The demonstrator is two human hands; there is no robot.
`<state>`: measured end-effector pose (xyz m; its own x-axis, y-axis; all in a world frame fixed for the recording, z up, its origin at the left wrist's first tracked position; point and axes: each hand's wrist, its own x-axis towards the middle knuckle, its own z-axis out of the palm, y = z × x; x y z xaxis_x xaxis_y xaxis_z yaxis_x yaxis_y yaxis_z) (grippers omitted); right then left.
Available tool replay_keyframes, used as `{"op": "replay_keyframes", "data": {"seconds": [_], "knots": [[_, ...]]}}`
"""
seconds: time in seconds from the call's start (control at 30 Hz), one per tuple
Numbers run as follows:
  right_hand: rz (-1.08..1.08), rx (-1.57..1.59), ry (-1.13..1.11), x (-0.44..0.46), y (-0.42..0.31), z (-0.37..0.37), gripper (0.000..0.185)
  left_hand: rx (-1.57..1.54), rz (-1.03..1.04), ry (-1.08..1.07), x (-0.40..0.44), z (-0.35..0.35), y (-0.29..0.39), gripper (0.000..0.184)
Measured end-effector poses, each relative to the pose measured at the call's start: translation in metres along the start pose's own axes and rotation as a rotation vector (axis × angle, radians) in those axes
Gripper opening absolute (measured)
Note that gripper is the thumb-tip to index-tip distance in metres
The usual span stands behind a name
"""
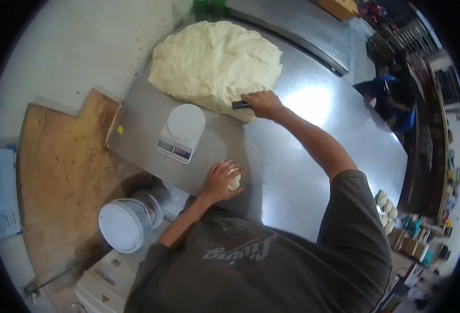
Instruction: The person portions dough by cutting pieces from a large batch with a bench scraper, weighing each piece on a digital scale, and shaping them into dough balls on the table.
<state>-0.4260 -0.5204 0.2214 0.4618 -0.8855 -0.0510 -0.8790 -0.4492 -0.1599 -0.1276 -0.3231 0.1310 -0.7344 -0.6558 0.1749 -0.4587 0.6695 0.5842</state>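
Note:
A large mass of pale dough (217,62) lies on the metal table (292,156). At its lower right edge my right hand (264,105) is closed round the dark handle of a tool (241,105); the rest of the tool is hard to make out. Nearer my body, my left hand (223,181) has its fingers curved over a small piece of dough (234,179) on the table. A white round-topped kitchen scale (186,122) stands left of both hands, below the big dough, with nothing on its plate.
Small dough pieces (386,211) sit at the table's right end. Beyond the far right edge is another person (399,101) in blue. A white lidded bucket (120,225) and a wooden board (58,182) are at the left. A raised metal surface (303,31) borders the back.

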Motion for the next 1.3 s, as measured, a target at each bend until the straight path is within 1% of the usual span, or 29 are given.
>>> {"op": "replay_keyframes", "data": {"seconds": [0.1,0.13,0.23,0.27,0.33,0.37,0.4,0.47,0.5,0.53,0.57,0.6,0.63,0.67,0.7,0.73,0.77,0.8,0.83,0.87,0.9,0.97,1.0,1.03,1.1,1.17,1.2,1.27,1.3], "knots": [[0.126,0.023,-0.062,0.012,0.001,0.034,0.027,-0.011,-0.044,0.043,-0.002,0.007,-0.002,0.068],[0.146,0.059,-0.029,0.011,-0.005,0.040,0.030,-0.021,-0.058,0.041,-0.004,0.009,-0.002,0.068],[0.189,0.052,0.053,0.022,-0.008,0.050,0.026,-0.062,-0.089,0.083,-0.003,0.010,-0.005,0.069],[0.247,0.126,-0.012,0.022,-0.010,0.045,0.024,-0.082,-0.093,0.101,-0.003,0.010,-0.001,0.070],[0.397,0.127,-0.055,0.019,-0.016,0.044,0.026,-0.135,-0.086,0.216,-0.005,0.011,0.003,0.073],[0.481,0.133,-0.067,0.014,-0.022,0.043,0.028,-0.181,-0.120,0.272,-0.003,0.008,0.003,0.073],[0.569,0.206,-0.079,0.005,-0.025,0.040,0.034,-0.228,-0.152,0.329,-0.002,0.006,0.002,0.073],[0.735,0.455,-0.059,-0.018,-0.017,0.082,0.042,-0.384,-0.310,0.444,0.013,0.006,0.005,0.070],[0.902,0.822,-0.188,-0.036,-0.038,0.069,0.047,-0.362,-0.469,0.389,0.030,0.005,-0.002,0.069],[0.994,1.309,-0.034,-0.057,-0.069,0.076,0.046,-0.339,-0.635,0.325,0.050,0.005,-0.011,0.068],[1.049,1.314,0.076,-0.062,-0.071,0.144,0.045,-0.311,-0.798,0.265,0.071,0.002,-0.022,0.068],[0.977,1.380,0.263,-0.075,-0.097,0.158,0.046,-0.254,-0.742,0.233,0.089,-0.001,-0.031,0.067],[1.032,1.177,0.276,-0.079,-0.112,0.163,0.047,-0.199,-0.693,0.199,0.102,-0.004,-0.037,0.066],[0.985,0.999,0.253,-0.087,-0.113,0.168,0.047,-0.139,-0.644,0.163,0.104,-0.006,-0.042,0.065],[0.935,0.826,0.236,-0.095,-0.110,0.170,0.046,-0.133,-0.560,0.186,0.098,-0.002,-0.052,0.066],[0.940,0.745,0.270,-0.103,-0.115,0.153,0.046,-0.127,-0.470,0.208,0.092,0.007,-0.067,0.067],[0.942,0.658,0.307,-0.112,-0.123,0.115,0.045,-0.121,-0.377,0.235,0.093,0.009,-0.078,0.068],[0.950,0.572,0.335,-0.123,-0.133,0.081,0.045,-0.184,-0.325,0.294,0.086,0.001,-0.069,0.068],[1.016,0.585,0.457,-0.131,-0.141,0.060,0.042,-0.116,-0.350,0.292,0.071,-0.009,-0.049,0.067],[1.006,0.668,0.647,-0.140,-0.148,0.044,0.039,-0.047,-0.373,0.288,0.054,-0.023,-0.026,0.066],[0.980,0.662,0.806,-0.149,-0.150,0.035,0.035,0.022,-0.394,0.289,0.039,-0.031,-0.009,0.065],[0.985,0.672,0.810,-0.171,-0.140,0.040,0.033,0.004,-0.111,0.136,0.003,-0.029,0.013,0.058],[0.988,0.701,0.771,-0.182,-0.137,0.049,0.034,-0.016,-0.048,0.082,-0.004,-0.026,0.011,0.057],[0.990,0.731,0.732,-0.191,-0.134,0.060,0.034,-0.040,0.013,0.026,-0.012,-0.023,0.009,0.055],[1.004,0.806,0.664,-0.206,-0.136,0.075,0.035,-0.110,-0.020,-0.018,-0.014,-0.008,-0.014,0.055],[1.039,0.890,0.607,-0.221,-0.146,0.080,0.036,-0.269,-0.123,0.127,-0.014,-0.028,-0.017,0.045],[1.048,0.890,0.620,-0.228,-0.149,0.081,0.036,-0.348,-0.169,0.202,-0.011,-0.044,-0.018,0.039],[1.087,0.893,0.658,-0.237,-0.157,0.086,0.036,-0.097,-0.120,0.418,0.004,-0.090,-0.027,0.038],[1.091,0.877,0.665,-0.238,-0.162,0.087,0.036,-0.038,-0.173,0.433,0.017,-0.115,-0.037,0.039]]}}
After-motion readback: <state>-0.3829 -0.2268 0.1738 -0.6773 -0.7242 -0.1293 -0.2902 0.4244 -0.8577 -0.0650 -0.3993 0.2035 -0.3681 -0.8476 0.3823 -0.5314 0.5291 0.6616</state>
